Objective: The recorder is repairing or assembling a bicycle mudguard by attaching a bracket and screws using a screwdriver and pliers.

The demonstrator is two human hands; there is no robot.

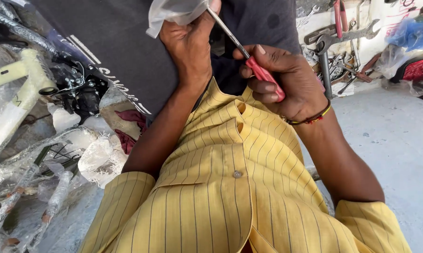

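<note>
Red-handled screwdriver (258, 69) gripped in the closed right hand (286, 79).
Clear plastic wrap (174, 11) is pinched shut by left hand (190, 44) fingers, steadying it against the shaft tip.

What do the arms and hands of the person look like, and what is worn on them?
Both forearms are bare. Short yellow sleeves with thin dark stripes belong to a buttoned shirt with a chest pocket. The right hand has a thin braided wristband in dark, red and yellow threads. The left hand wears nothing; no gloves or rings show.
</note>
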